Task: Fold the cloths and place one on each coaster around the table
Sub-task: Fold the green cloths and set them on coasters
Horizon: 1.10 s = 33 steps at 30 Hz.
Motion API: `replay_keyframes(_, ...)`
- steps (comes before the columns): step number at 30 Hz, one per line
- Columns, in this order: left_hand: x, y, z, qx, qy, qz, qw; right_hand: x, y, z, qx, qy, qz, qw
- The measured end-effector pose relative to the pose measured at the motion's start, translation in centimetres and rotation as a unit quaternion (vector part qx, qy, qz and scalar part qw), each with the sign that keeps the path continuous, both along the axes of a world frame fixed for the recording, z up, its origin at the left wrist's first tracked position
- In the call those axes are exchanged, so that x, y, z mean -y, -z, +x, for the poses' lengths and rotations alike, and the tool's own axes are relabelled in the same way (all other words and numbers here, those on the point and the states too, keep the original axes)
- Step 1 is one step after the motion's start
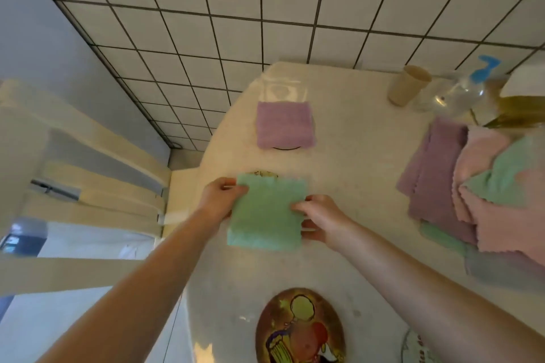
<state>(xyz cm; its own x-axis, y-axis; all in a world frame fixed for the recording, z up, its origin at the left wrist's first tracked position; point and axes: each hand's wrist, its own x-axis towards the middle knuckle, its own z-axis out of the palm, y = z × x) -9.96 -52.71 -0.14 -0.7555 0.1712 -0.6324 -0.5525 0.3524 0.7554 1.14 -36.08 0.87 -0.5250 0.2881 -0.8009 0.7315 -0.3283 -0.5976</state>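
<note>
A folded green cloth [267, 214] is held flat just above the pale table [354, 162], over a coaster [265, 173] whose far rim peeks out beyond it. My left hand [219, 197] grips its left edge and my right hand [320, 219] pinches its right edge. Farther back, a folded purple cloth [284, 125] lies on another coaster [287, 149]. A round coaster with a colourful picture [300, 327] lies bare near me. A loose pile of purple, pink and green cloths [477, 194] sits at the right.
A clear glass [283, 85] stands behind the purple cloth. A beige cup [408, 84], a clear bottle with a blue cap [460, 91] and a yellowish container [519, 109] stand at the back right. A white chair [88, 186] is left of the table.
</note>
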Motion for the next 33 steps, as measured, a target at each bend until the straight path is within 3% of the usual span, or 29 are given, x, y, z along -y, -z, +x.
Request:
replay_keyframes(5, -1.2, 1.7, -4.6, -0.102, 0.067, -0.083, 0.989, 2.7, 2.2, -1.5, -0.005, 0.094, -0.098, 0.991)
replay_keyframes(9, -3.1, 3.0, -5.2, -0.166, 0.138, -0.126, 0.968, 3.3, 3.6, -1.1, 0.013, 0.129, -0.088, 0.988)
replay_keyframes(14, -3.2, 3.7, -4.9, -0.223, 0.186, -0.189, 0.938, 2.6, 4.1, -0.8, 0.037, 0.058, 0.031, 0.997)
replay_keyframes(18, -2.3, 3.6, -3.8, -0.269, 0.238, -0.242, 0.901, 1.7, 4.2, 1.0, 0.055, 0.001, 0.067, 0.996)
replay_keyframes(22, -1.7, 2.9, -2.6, -0.342, 0.278, -0.318, 0.839, 0.1, 4.1, 3.1, 0.07, -0.054, 0.068, 0.994)
replay_keyframes(24, -2.3, 2.2, -1.4, -0.383, 0.284, -0.316, 0.821, -1.4, 3.6, 4.0, 0.064, -0.072, 0.079, 0.992)
replay_keyframes(29, -7.6, 0.8, 4.0, -0.404, 0.34, -0.243, 0.814, -8.3, 1.5, 8.3, 0.012, -0.11, 0.181, 0.977)
replay_keyframes(33, -13.3, 0.9, 9.4, -0.402, 0.376, -0.203, 0.81, -15.4, 0.8, 12.5, -0.015, -0.18, 0.342, 0.922)
